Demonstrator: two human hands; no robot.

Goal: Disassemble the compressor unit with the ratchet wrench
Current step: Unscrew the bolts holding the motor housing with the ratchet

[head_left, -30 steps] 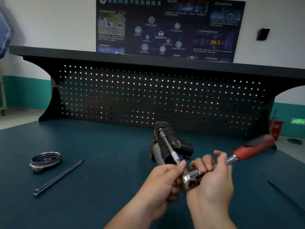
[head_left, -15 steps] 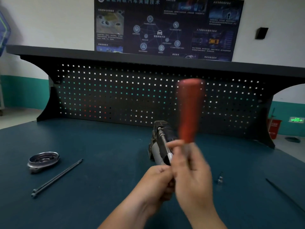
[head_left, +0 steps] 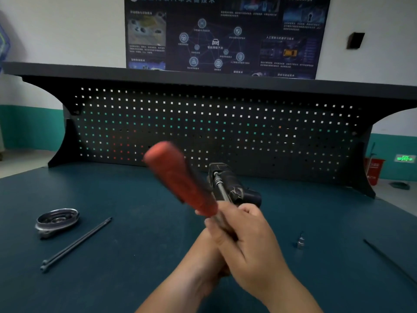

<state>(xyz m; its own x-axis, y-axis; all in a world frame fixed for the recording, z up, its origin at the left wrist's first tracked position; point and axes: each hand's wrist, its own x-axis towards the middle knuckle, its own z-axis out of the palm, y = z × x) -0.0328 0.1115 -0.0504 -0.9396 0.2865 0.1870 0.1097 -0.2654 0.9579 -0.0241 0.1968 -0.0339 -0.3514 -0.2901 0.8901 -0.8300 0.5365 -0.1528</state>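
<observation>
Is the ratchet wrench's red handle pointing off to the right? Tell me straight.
No: the red handle slants up and to the left from the right hand that grips it.

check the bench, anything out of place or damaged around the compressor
Nothing looks damaged or spilled. Loose parts lie on the mat: a round cover and long bolts on the left, a small socket and a thin rod on the right. The ratchet wrench is just motion-blurred.

left: cover (head_left: 57, 220), long bolts (head_left: 76, 243) | right: socket (head_left: 300, 241), thin rod (head_left: 388, 260) | ahead: compressor (head_left: 237, 188), pegboard (head_left: 203, 123) | bare mat (head_left: 146, 233) between
</observation>
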